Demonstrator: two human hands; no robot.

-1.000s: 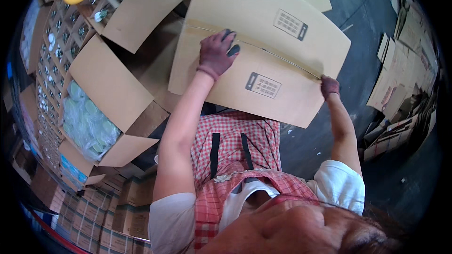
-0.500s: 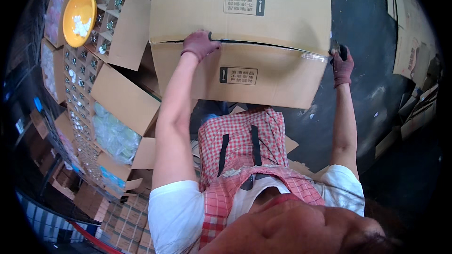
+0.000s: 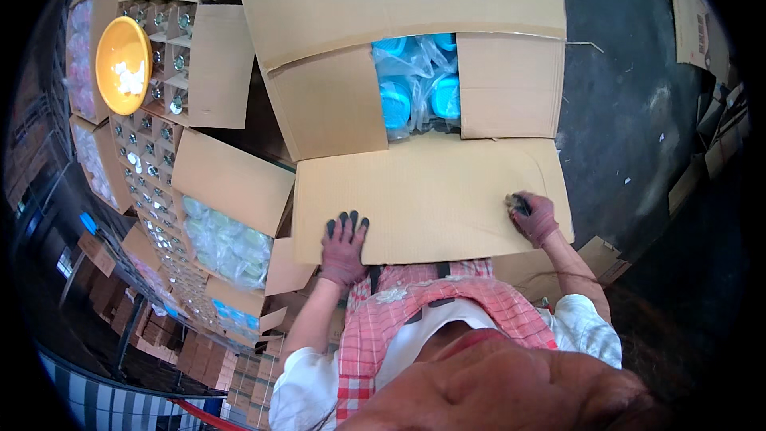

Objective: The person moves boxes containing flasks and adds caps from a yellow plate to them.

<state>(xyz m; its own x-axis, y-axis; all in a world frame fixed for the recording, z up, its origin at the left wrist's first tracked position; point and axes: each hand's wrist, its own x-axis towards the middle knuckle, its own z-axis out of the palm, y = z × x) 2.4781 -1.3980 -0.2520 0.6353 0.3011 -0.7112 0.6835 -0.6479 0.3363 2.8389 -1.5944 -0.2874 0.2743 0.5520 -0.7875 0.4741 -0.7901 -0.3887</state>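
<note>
In front of me stands a large cardboard box (image 3: 323,104) with its top opened. My left hand (image 3: 343,254), in a maroon glove with dark fingertips, lies flat with fingers spread on the near flap (image 3: 423,207), which is folded toward me. Over the right part of that flap my gloved right hand (image 3: 536,219) is closed round a small dark cutter-like tool (image 3: 515,203), mostly hidden by the fingers. Between the two side flaps, blue-lidded containers (image 3: 395,104) in clear plastic bags show inside. The far flap (image 3: 319,8) leans away.
To the left, a yellow bowl (image 3: 108,72) of small white pieces rests on a divided carton of glass jars (image 3: 179,60). Nearer stand another divided carton (image 3: 148,148) and an open box of bagged pale-green items (image 3: 227,243). Flattened cardboard (image 3: 694,24) lies at the far right.
The two top flaps have come apart, and the near one is folded down toward me. Both hands have moved nearer to me, the right one inward from the box's right edge. The contents now show.
</note>
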